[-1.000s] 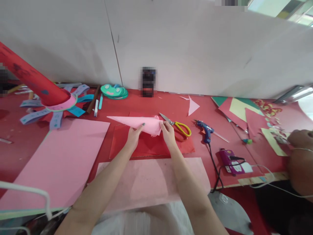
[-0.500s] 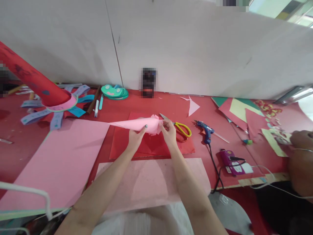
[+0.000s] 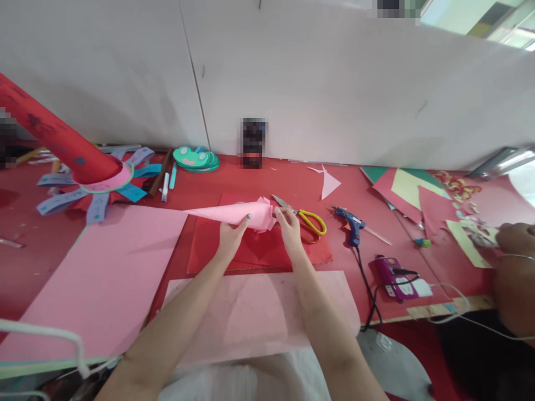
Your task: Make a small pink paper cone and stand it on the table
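A pink paper cone (image 3: 234,214) lies sideways in the air over a red sheet (image 3: 246,253), its point to the left and its tabbed wide end to the right. My left hand (image 3: 232,236) is closed round the cone's near side, thumb on top. At the wide end, the fingers of my right hand (image 3: 289,223) are pinched together beside the tabs; what is between them, if anything, is hidden. Just behind that hand rest scissors with yellow handles (image 3: 311,221), blades apart.
A blue glue gun (image 3: 352,223) and purple power strip (image 3: 397,278) with cables lie right. A large pink sheet (image 3: 108,267) and a red paper tube (image 3: 62,136) occupy the left. Green frog cutouts (image 3: 195,159) sit behind. Another person's hand (image 3: 516,239) is at far right.
My right hand's fingers have shifted slightly down and away from the cone's tabs, uncovering more of the scissors. The left hand keeps its hold on the cone.
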`<state>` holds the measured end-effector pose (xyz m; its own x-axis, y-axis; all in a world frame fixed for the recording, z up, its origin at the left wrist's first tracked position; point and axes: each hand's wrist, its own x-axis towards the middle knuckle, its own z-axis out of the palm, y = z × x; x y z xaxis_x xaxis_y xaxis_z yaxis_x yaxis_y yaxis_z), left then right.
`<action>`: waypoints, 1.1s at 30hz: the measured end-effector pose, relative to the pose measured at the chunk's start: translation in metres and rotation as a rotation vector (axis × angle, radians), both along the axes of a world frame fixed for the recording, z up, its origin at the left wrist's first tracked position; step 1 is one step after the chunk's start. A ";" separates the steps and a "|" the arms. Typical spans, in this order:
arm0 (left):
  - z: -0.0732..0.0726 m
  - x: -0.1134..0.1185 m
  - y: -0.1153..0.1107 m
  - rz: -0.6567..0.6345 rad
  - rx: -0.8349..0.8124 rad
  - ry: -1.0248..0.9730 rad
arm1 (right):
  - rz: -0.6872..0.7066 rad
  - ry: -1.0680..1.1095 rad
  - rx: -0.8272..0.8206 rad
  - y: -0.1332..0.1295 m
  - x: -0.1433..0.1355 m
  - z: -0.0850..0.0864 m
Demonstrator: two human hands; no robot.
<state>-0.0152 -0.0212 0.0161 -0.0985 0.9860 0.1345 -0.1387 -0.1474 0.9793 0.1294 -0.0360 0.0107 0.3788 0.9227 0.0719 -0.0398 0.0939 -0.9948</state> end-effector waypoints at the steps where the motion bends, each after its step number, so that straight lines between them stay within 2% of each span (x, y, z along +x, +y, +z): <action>1: 0.000 0.000 0.000 0.001 -0.005 -0.004 | 0.004 0.015 -0.008 -0.001 0.000 0.001; 6: 0.001 -0.001 0.001 -0.012 -0.050 -0.042 | 0.039 0.111 -0.058 -0.001 0.001 -0.001; 11: 0.002 -0.001 0.000 -0.024 -0.072 -0.059 | 0.028 0.299 -0.070 0.002 0.001 -0.006; 17: -0.001 -0.001 0.000 -0.039 -0.095 -0.078 | 0.181 0.513 -0.097 0.001 0.003 -0.005; 20: -0.002 -0.001 0.000 -0.011 -0.131 -0.093 | 0.228 0.509 -0.081 0.000 0.003 -0.005; 25: 0.000 -0.001 -0.002 -0.037 -0.132 -0.088 | 0.238 0.454 -0.128 -0.001 0.003 -0.004; 33: 0.003 0.001 -0.007 -0.083 -0.038 -0.053 | 0.143 0.423 -0.092 0.002 0.003 -0.008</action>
